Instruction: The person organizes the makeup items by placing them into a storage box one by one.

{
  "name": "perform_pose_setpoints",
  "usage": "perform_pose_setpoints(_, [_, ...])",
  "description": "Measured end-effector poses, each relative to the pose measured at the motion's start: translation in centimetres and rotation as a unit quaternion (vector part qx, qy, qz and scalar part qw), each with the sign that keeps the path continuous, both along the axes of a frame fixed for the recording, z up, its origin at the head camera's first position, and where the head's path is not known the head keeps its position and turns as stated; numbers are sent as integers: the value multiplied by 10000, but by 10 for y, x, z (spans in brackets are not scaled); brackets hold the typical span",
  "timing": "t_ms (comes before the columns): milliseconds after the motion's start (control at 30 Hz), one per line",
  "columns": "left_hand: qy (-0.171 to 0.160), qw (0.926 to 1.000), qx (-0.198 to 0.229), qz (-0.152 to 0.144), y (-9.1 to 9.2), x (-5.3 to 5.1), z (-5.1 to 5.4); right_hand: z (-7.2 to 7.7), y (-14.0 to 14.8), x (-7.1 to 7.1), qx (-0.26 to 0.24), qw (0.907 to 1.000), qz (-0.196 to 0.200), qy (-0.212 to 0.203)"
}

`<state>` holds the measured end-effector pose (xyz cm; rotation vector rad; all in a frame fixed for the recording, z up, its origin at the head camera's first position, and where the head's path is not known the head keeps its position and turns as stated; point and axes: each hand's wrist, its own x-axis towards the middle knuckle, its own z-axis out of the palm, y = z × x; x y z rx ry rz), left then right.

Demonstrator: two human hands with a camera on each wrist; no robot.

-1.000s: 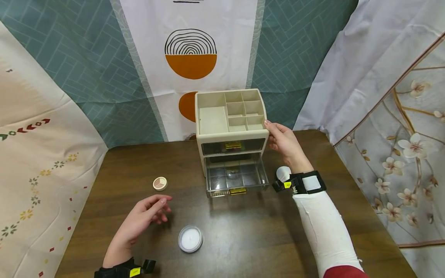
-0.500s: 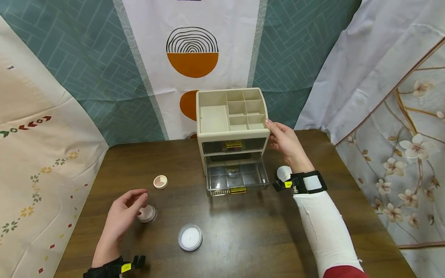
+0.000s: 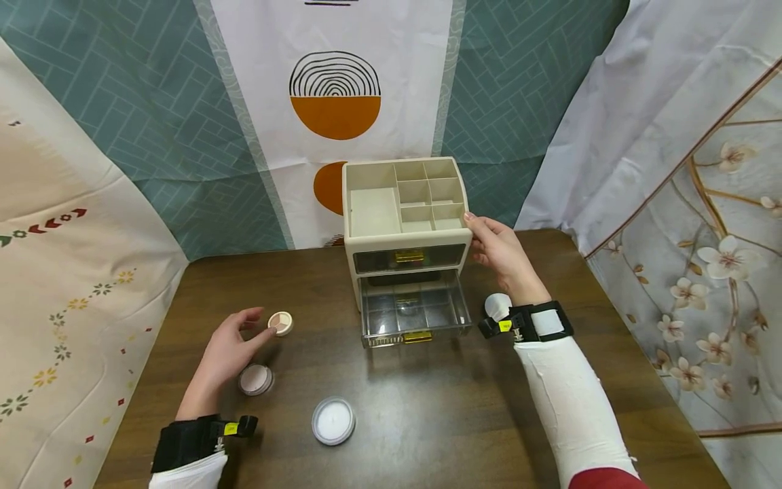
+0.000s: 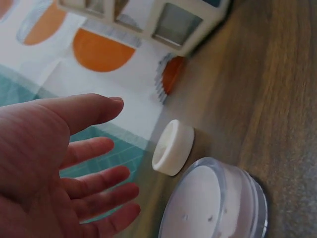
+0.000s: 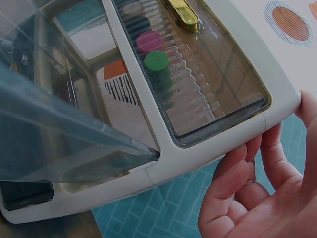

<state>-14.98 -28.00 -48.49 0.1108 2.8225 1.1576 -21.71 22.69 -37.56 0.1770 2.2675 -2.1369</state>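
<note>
Beside the round three-colour makeup pan (image 3: 280,323), my left hand (image 3: 229,346) hovers with its thumb and fingers spread. The left wrist view has this hand (image 4: 74,163) apart from the pan (image 4: 173,148), holding nothing. A round jar with a pinkish top (image 3: 255,379) sits just below that hand. On the other side, my right hand (image 3: 502,255) grips the right edge of the cream drawer organizer (image 3: 406,236), thumb at its top rim and fingers curled against its side. The organizer's clear middle drawer (image 3: 415,307) is pulled out.
A clear-rimmed jar with a white top (image 3: 333,421) stands at the table's front middle. A white round item (image 3: 497,306) lies partly behind the right wrist camera. The closed upper drawer (image 5: 193,74) holds small items with pink and green ends. Patterned cloth (image 3: 513,81) hangs behind the table.
My left hand first moved left, uncovering the pinkish jar on the table, then reached forward to the makeup pan. My right hand and the organizer have stayed in place.
</note>
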Motion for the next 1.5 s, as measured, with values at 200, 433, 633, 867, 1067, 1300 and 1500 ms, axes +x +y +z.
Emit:
perform_pose_setpoints(200, [185,9983,-363,-414,8,-13,-2,-1,1,0,-33,10000,19,-5])
perform_pose_setpoints(433, [129,9965,-495,-661,16,-20,-1,-2,2,-1,-58,10000,30,29])
perform_pose_setpoints(633, [-41,9944,-716,-780,22,-26,-3,-1,1,-1,-31,10000,38,27])
perform_pose_setpoints(867, [-27,9923,-941,-809,25,-32,-8,0,0,0,-26,10000,37,51])
perform_pose_setpoints(1067, [102,9903,-1151,-775,27,-33,-11,0,0,0,-84,9999,37,67])
perform_pose_setpoints(1300, [-10,9884,-1369,-653,29,-35,-12,0,0,0,-75,9999,44,78])
perform_pose_setpoints(1500, [-12,9880,-1387,-682,28,-36,-10,0,0,0,-61,10000,31,53])
